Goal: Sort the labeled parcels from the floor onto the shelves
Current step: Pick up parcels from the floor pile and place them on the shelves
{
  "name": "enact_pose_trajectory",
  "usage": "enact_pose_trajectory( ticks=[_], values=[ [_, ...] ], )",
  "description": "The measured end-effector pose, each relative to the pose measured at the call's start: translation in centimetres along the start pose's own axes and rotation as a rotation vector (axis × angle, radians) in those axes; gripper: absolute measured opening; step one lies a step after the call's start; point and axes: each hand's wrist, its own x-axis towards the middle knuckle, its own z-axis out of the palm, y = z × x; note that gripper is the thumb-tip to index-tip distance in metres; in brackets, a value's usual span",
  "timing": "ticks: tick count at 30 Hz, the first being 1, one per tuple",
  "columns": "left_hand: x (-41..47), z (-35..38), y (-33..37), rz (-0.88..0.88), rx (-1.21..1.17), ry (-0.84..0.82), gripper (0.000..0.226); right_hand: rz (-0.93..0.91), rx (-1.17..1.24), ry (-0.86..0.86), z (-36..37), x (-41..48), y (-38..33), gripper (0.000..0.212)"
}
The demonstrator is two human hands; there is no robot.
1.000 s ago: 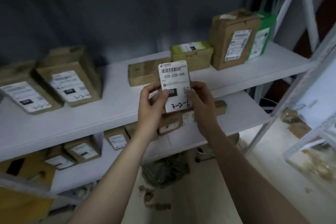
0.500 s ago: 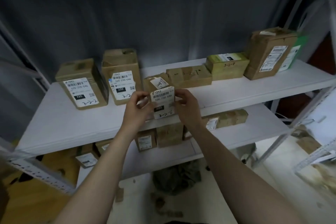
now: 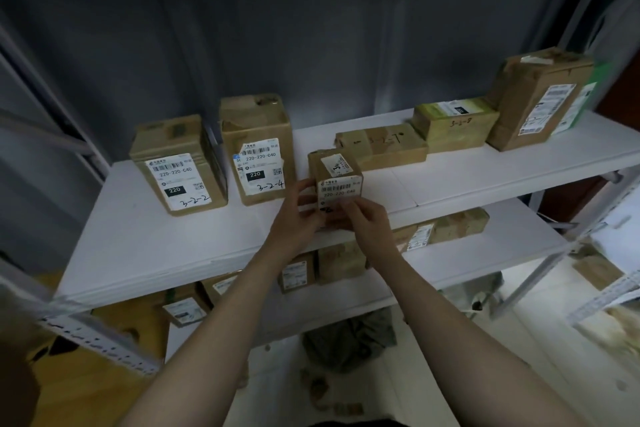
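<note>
Dim, soft blur, bright lower right, warped edges

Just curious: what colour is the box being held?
Brown box with white labels; head view.

Bare left hand [image 3: 294,220] and right hand [image 3: 371,229] on bare, slender forearms [image 3: 225,305].

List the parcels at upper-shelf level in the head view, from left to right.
Parcel marked 3-2-2 → parcel marked 3-2-4 → small held parcel → flat brown parcel → yellow-green parcel → tall brown parcel → green parcel.
</note>
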Motion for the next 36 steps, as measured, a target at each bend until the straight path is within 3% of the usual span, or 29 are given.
enact_pose_trajectory(
  ticks=[3, 9, 16, 19, 27, 31, 36],
  values=[
    [0.1, -0.3, 0.3, -0.012, 0.027, -0.009, 0.064, 0.006, -0.021, -0.005, 0.2, 2.0, 0.5, 0.027],
    [0.8, -2.5, 0.0, -0.109, 0.094, 0.04, 0.033, 0.054, -0.094, -0.053, 1.1, 6.6, 1.2, 0.019],
    [1.1, -3.1, 0.8, -0.146, 0.083, 0.104, 0.031, 0.182, -0.103, -0.241, 2.5, 12.4, 0.7, 0.015],
    [0.9, -3.3, 0.6, -0.166, 0.054, 0.138, 0.031, 0.22, -0.065, -0.231, 2.9, 14.2, 0.3, 0.018],
    [1.5, -0.2, 0.7, -0.152, -0.034, 0.01, 0.022, 0.199, 0.204, 0.073, -3.0, 11.0, -0.4, 0.029],
    [2.4, 6.6, 1.8, -0.127, -0.066, -0.232, 0.019, 0.149, 0.19, 0.306, -10.7, 6.4, -1.2, 0.031],
    [2.1, 18.0, 1.7, -0.198, -0.145, -0.551, 0.013, 0.228, 0.115, 0.596, -22.1, -3.3, 0.2, 0.028]
  ],
)
